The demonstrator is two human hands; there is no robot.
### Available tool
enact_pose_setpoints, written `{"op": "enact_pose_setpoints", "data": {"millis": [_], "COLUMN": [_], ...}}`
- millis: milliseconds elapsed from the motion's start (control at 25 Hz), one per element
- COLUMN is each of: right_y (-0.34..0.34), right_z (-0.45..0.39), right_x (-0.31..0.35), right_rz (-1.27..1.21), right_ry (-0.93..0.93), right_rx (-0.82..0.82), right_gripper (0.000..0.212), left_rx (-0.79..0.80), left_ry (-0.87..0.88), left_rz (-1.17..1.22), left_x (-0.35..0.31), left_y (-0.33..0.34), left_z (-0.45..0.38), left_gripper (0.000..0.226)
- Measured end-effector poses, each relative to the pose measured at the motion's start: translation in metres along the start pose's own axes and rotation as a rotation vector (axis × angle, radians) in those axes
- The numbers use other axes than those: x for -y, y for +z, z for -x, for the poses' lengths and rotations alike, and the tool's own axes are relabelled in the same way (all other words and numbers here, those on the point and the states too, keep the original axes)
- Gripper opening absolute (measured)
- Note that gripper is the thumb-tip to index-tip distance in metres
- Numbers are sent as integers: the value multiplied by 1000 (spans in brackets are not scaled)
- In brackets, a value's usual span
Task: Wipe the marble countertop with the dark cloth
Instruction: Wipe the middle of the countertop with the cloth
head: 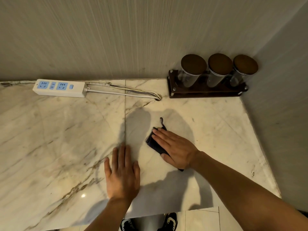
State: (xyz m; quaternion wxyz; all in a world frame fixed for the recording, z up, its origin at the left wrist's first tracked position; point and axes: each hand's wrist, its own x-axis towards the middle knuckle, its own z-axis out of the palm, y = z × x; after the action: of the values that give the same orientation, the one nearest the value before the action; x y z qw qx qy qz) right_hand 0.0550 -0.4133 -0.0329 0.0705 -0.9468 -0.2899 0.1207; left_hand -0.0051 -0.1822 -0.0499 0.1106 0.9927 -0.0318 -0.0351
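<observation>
A pale veined marble tabletop (66,139) fills a corner between two grey textured walls. The right hand (176,147) lies flat on the folded dark cloth (152,141), its grip spread wide and pressing down rather than clamped around the fabric; a thin loop of the cloth trails out beyond the fingertips. The cloth sits on the marble well in front of the jar rack (206,90). The left hand (122,172) rests palm down on bare marble, its grip also spread apart and holding nothing, just to the left of the cloth and nearer the tabletop's front edge. The jar rack carries three lidded glass jars and stands in the corner. Left of the rack, along the back wall, lies a white power strip (60,88), its cable running toward the rack.
</observation>
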Motion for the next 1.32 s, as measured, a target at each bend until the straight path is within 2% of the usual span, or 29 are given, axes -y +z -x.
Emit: {"op": "enact_pose_setpoints", "data": {"millis": [480,760,1000,1320], "right_y": [-18,-19,-13,-1], "right_z": [-49,-66,-67,-45], "right_x": [-37,-31,-22,9], "right_rz": [-19,-193,-270,-284], "right_ry": [339,790,1021,1126], "right_rx": [-93,-208,-350,-401], "right_gripper": [74,66,67,69], "left_rx": [22,23,24,1], "left_ry": [-47,-31,-32,-1], "left_rz": [6,-16,-12,1], "left_x": [-2,-1,0,0], "left_y": [-2,-2,0,0], "left_z": [-4,-4,-3,-2], "left_gripper": [60,60,60,59]}}
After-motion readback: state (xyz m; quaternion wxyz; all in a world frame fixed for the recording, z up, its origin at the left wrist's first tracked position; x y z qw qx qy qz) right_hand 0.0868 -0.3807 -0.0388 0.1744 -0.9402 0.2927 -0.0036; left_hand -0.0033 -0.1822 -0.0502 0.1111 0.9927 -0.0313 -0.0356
